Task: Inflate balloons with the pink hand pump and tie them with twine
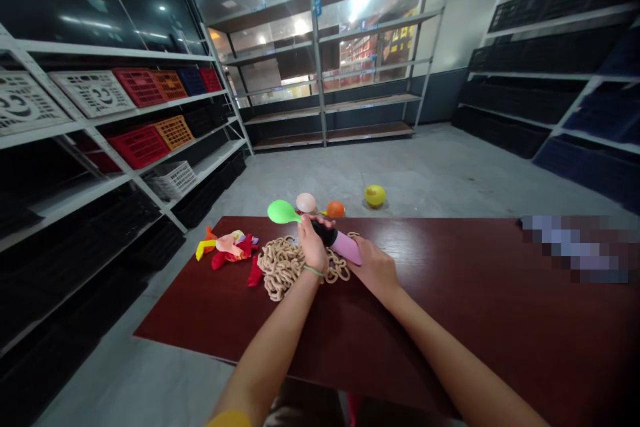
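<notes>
My left hand [313, 243] is closed around the black front end of a pink hand pump [344, 245], pinching the neck of a small green balloon [282, 211] that sticks out to the left. My right hand [376, 268] grips the pink rear part of the pump. Both hands hover over a heap of beige chain links [280, 267] on the dark red table [450, 320]. A pile of limp coloured balloons [227, 247] lies left of the chain.
Inflated balloons lie on the grey floor beyond the table: a pale one [305, 202], an orange one [335, 209], a yellow one [375, 195]. Metal shelves with plastic crates [140, 145] line the left; more shelving stands behind and right.
</notes>
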A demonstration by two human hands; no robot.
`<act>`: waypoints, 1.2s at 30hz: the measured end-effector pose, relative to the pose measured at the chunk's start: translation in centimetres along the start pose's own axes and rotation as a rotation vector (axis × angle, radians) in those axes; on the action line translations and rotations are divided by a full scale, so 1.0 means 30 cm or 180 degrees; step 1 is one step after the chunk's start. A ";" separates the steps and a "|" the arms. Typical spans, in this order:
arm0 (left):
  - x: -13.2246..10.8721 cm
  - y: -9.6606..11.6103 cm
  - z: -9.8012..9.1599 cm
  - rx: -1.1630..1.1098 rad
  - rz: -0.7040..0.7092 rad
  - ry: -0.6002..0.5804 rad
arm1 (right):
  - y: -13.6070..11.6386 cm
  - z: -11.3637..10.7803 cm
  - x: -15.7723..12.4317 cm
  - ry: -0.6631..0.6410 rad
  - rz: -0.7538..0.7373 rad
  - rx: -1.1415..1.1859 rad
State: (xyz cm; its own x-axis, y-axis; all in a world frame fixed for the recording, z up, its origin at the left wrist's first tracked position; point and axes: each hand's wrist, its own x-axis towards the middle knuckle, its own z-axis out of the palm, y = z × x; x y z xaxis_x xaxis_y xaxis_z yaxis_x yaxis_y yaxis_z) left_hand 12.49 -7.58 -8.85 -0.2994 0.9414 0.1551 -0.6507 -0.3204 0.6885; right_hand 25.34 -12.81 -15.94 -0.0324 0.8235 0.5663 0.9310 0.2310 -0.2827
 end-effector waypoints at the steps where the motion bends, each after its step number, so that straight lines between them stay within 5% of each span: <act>1: -0.005 0.000 0.012 0.0032 0.0044 0.0047 | 0.001 0.000 -0.001 0.0032 0.0002 0.0057; 5: 0.021 0.038 0.064 0.0368 0.0222 0.0143 | 0.004 0.003 -0.011 0.0018 0.0018 0.0243; 13: 0.199 0.259 0.123 0.0460 0.0566 -0.0010 | -0.014 0.035 0.001 -0.0091 0.0102 0.0749; 16: 0.158 0.217 0.138 0.0306 0.0573 -0.0030 | -0.018 0.027 0.005 -0.0115 0.0262 0.0891; 23: -0.015 0.039 0.174 0.0855 0.0103 -0.0855 | -0.011 -0.025 0.008 -0.0104 0.0775 0.1380; 32: 0.168 0.232 0.085 0.0875 0.0241 -0.0244 | -0.033 0.028 0.011 -0.0304 0.0317 0.0901; 36: 0.174 0.229 0.099 0.0560 0.0545 -0.0149 | -0.038 0.021 0.009 -0.0307 0.0300 0.0978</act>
State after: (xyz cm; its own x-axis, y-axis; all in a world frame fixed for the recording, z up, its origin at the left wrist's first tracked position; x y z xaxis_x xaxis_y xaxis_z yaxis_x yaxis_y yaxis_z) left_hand 8.52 -4.55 -1.20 -0.3595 0.8801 0.3101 -0.4605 -0.4564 0.7613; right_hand 24.03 -12.51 -15.96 0.0008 0.8906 0.4548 0.7788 0.2847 -0.5589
